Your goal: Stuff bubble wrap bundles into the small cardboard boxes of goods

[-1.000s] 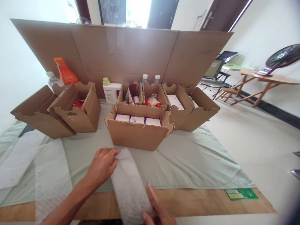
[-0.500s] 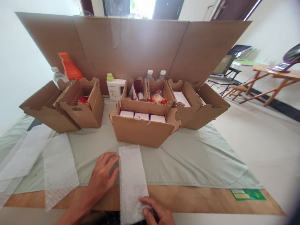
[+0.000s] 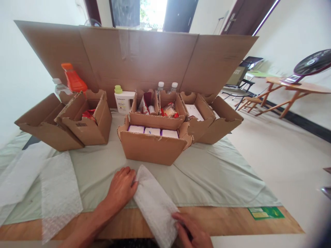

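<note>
A strip of white bubble wrap [image 3: 155, 203] lies slanted on the green cloth [image 3: 212, 175] and the wooden table edge. My left hand [image 3: 121, 189] rests flat by the strip's far left edge, fingers stretched out and touching it. At the strip's near right edge my right hand [image 3: 192, 232] has its fingers curled on the wrap, partly cut off by the frame. Just beyond stands an open cardboard box [image 3: 152, 146] holding three white packets.
More bubble wrap sheets [image 3: 58, 193] lie at the left. Open cardboard boxes [image 3: 85, 119] with goods, an orange bottle [image 3: 73, 79], a white detergent bottle [image 3: 123, 100] and water bottles stand before a tall cardboard screen [image 3: 134, 58]. A wooden table and chairs are at right.
The bubble wrap strip has turned from lying straight to slanting, its near end swung right. My right hand moved right with it; my left hand stayed by the far edge.
</note>
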Tool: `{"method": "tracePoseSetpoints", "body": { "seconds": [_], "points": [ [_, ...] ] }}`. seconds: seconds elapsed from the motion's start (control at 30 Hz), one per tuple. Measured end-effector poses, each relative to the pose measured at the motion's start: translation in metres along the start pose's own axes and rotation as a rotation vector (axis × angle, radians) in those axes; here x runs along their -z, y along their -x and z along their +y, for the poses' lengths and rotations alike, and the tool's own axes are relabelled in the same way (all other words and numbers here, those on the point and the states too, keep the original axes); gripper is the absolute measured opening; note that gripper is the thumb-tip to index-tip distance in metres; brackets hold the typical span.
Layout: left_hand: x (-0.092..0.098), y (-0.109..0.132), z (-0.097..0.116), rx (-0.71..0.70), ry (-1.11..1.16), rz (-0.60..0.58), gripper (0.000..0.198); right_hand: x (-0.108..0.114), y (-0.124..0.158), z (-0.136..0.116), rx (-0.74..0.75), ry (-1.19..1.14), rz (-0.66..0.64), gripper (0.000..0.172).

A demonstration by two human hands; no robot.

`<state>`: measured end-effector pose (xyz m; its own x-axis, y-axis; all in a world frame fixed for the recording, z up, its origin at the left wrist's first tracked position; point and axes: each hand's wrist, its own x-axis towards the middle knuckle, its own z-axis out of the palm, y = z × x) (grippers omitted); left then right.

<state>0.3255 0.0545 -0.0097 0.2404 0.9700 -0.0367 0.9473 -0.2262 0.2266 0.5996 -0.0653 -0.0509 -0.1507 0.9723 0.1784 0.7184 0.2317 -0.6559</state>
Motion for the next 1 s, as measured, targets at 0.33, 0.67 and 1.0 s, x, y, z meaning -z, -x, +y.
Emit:
{"method": "tracePoseSetpoints", "body": {
  "seconds": [0.33,0.67,1.0],
  "points": [
    [-0.006,0.059,-0.011,-0.156,0.021,0.409,0.037,-0.001,-0.068,-0.043,0.194,0.495,0.263,0.039],
    [-0.052,0.049,-0.011,-0.450,0.127,0.269,0.042,0.001,-0.035,0.013,0.291,0.452,0.115,0.033],
    [-0.041,0.033,-0.032,-0.150,0.064,0.306,0.050,-0.004,-0.076,0.008,0.078,0.539,0.163,0.034]
  ]
}}
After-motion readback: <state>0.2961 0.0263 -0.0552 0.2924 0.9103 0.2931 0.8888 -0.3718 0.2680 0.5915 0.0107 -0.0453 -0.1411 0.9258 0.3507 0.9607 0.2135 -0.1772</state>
